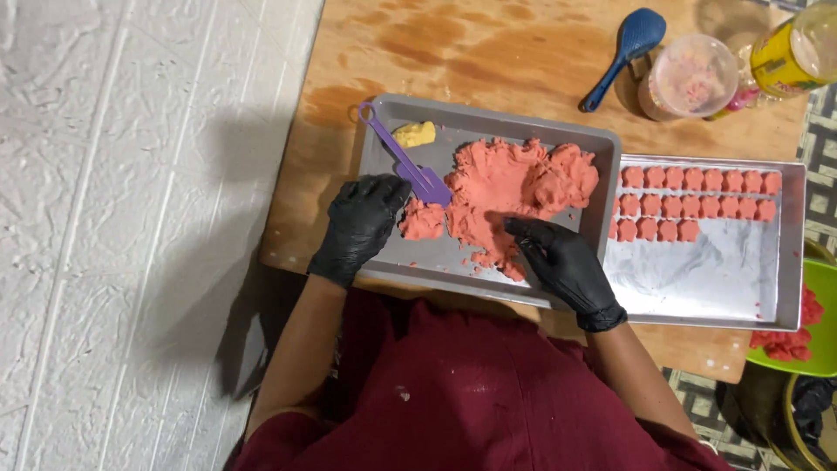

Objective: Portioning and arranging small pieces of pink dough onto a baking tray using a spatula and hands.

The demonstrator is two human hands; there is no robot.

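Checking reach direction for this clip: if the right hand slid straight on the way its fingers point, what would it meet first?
The right hand points up-left, fingertips already at the pink dough mass in the grey tray. It would press further into that dough first.

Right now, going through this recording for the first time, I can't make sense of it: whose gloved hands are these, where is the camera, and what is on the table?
There is only one picture, taken by a camera worn on a person's head and looking straight down, so the two hands in black gloves are that person's own. The left hand rests on the near edge of a grey metal tray, beside a purple plastic spatula lying in it. The right hand presses its fingers into a big mound of pink dough. A small yellow lump sits in the tray's far corner. To the right, a second tray holds rows of small pink pieces. Farther back on the wooden table lie a blue spoon and a lidded plastic tub.
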